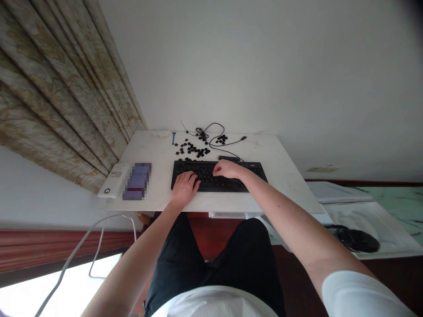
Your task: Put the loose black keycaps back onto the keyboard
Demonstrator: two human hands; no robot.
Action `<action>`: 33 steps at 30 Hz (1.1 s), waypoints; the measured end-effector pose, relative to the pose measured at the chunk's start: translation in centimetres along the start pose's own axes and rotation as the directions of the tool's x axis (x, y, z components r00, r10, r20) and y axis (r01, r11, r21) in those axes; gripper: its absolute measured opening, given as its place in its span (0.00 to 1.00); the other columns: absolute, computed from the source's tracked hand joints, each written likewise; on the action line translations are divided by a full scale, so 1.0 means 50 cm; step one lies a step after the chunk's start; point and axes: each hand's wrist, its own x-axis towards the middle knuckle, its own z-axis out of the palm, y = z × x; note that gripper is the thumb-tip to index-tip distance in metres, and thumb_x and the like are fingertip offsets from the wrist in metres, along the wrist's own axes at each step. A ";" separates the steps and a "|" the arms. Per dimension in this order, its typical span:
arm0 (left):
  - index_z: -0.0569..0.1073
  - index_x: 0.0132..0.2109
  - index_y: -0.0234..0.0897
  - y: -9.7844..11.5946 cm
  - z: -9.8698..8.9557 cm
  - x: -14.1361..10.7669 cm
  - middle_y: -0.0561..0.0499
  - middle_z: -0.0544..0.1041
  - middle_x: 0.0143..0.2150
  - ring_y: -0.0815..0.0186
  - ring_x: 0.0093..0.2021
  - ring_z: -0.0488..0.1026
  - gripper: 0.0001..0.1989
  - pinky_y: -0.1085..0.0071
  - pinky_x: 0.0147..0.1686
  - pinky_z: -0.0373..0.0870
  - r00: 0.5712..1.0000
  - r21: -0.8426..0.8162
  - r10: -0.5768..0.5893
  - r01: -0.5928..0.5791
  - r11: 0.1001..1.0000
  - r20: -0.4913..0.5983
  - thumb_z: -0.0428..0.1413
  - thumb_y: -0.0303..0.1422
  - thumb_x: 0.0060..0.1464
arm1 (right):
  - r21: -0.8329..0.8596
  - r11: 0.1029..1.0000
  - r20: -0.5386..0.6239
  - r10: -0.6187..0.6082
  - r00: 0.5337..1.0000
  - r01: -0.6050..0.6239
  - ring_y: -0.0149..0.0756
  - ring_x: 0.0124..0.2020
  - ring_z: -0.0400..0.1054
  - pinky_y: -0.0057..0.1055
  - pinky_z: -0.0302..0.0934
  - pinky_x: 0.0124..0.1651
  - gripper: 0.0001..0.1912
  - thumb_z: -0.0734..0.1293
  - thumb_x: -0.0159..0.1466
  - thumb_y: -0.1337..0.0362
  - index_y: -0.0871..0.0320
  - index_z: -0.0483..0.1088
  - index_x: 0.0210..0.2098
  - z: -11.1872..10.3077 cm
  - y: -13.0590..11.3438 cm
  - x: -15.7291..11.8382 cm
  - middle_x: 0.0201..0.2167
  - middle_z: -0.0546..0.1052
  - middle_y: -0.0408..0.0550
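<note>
A black keyboard (208, 185) lies along the front part of a white table. My left hand (185, 187) rests on its left end, fingers apart and nothing seen in them. Over the middle of the keyboard is my right hand (226, 169), with its fingers pinched together; whatever they hold, if anything, is too small to make out. Several loose black keycaps (200, 152) are scattered behind the keyboard, and another small pile of keycaps (222, 139) sits farther right beside a coiled black cable (211, 143). A small blue tool (173, 138) stands out at the back left.
At the left of the table (158, 193) are a white box (112, 181) and a blurred purple object (137, 181). A long dark piece (229, 158) lies just behind the keyboard. A black object (358, 240) rests on a lower white surface at the right. Curtains hang at the left.
</note>
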 end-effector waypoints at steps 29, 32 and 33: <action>0.72 0.51 0.36 0.001 -0.003 -0.001 0.41 0.75 0.51 0.54 0.53 0.72 0.12 0.57 0.53 0.69 1.000 -0.014 -0.016 0.016 1.000 0.005 0.51 0.35 0.65 | -0.133 0.990 0.044 0.042 0.998 -0.036 0.34 0.27 0.70 0.27 0.58 0.30 0.14 0.76 0.52 0.65 0.59 0.79 0.39 -0.012 -0.019 0.029 0.31 0.80 0.47; 0.72 0.51 0.37 0.001 -0.003 -0.002 0.42 0.75 0.51 0.55 0.52 0.72 0.12 0.57 0.53 0.69 1.000 -0.016 -0.007 0.007 1.000 0.008 0.50 0.36 0.65 | -0.158 0.987 0.083 0.052 0.995 -0.039 0.33 0.25 0.69 0.27 0.57 0.29 0.12 0.75 0.54 0.63 0.59 0.78 0.37 -0.014 -0.020 0.031 0.28 0.79 0.46; 0.72 0.51 0.37 0.001 -0.002 -0.003 0.42 0.75 0.52 0.55 0.52 0.72 0.13 0.57 0.53 0.69 1.000 -0.014 -0.005 0.005 1.000 0.010 0.50 0.36 0.65 | -0.173 0.984 0.088 0.049 0.995 -0.033 0.33 0.25 0.69 0.27 0.57 0.29 0.11 0.75 0.54 0.62 0.59 0.78 0.36 -0.015 -0.021 0.033 0.27 0.79 0.45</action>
